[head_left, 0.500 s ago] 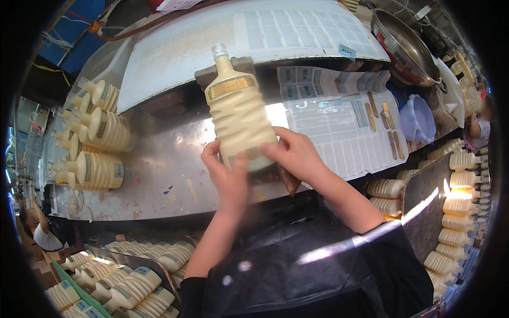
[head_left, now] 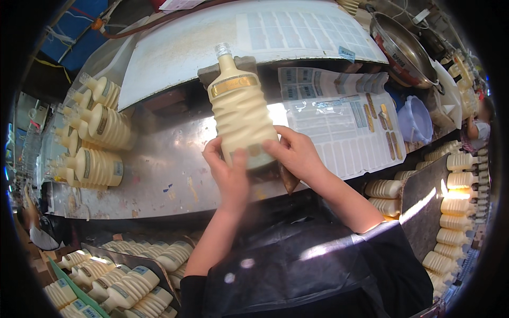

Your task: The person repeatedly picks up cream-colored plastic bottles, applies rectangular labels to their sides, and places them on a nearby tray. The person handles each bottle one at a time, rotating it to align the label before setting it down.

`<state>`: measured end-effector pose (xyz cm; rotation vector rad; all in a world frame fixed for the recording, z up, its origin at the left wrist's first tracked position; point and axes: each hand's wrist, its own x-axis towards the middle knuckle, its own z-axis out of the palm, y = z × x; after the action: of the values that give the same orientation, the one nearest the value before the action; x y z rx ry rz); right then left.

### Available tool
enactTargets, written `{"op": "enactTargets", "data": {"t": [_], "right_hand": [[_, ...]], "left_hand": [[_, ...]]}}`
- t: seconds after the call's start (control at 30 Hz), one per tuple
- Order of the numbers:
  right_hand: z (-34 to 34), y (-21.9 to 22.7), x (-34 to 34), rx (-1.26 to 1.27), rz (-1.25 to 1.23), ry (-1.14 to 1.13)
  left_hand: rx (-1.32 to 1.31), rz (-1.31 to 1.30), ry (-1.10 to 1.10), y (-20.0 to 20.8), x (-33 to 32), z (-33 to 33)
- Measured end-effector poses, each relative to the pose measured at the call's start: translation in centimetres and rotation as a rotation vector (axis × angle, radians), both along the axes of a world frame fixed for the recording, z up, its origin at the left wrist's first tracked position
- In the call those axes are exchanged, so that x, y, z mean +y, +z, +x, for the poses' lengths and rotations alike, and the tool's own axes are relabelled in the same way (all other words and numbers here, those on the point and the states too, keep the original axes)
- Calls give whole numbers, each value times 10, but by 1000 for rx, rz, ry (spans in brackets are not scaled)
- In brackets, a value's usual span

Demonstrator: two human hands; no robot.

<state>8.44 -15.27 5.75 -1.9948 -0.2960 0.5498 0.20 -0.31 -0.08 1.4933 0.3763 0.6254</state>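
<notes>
A cream-coloured bottle (head_left: 241, 116) with wavy ridges, a gold label band (head_left: 233, 86) on its shoulder and a clear glass mouth lies between my hands, its neck pointing away from me. My left hand (head_left: 228, 172) grips its base from the left, thumb on the front face. From the right, my right hand (head_left: 296, 153) closes on the other lower corner, thumb pressed near a small label patch (head_left: 254, 150). Behind the bottle's upper part sits a brown-grey support block (head_left: 208, 74). A brown pointed piece (head_left: 288, 180) shows below my right hand.
Label sheets (head_left: 339, 132) with several gold strips lie right of the bottle, beside a lavender bucket (head_left: 415, 121). Several finished-looking bottles (head_left: 108, 127) rest at the left of the metal table (head_left: 169, 143). Crates of bottles (head_left: 132, 286) stand below. A steel pan (head_left: 405, 50) is at far right.
The bottle and both hands have shifted very slightly within the picture. My two-handed hold on the bottle is the same.
</notes>
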Motion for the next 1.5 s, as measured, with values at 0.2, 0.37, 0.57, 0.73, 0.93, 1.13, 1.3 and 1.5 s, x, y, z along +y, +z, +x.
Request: {"op": "enactTargets", "data": {"t": [0.2,0.37,0.57,0.73,0.93,1.13,1.3,1.5], "right_hand": [[-2,-5,2,23,44,-25],[-3,-8,3,-25,33,-32],[2,-13,3,-39,-13,2],[12,-31,-10,127,288,52],[12,-41,-15,53,284,142],[1,-27,-13,134,336,65],[-3,-44,-7,32,332,29],[-5,-40,-4,32,338,0]], "left_hand": [[-16,-18,-35,7,0,-2],[-30,-19,-39,6,0,-3],[-55,-21,-52,3,2,-4],[-61,-239,-53,3,9,-8],[-34,-113,-68,0,10,-11],[-76,-225,-124,-1,14,-8],[17,52,-77,-10,10,-3],[-30,19,-57,-17,10,-3]]}}
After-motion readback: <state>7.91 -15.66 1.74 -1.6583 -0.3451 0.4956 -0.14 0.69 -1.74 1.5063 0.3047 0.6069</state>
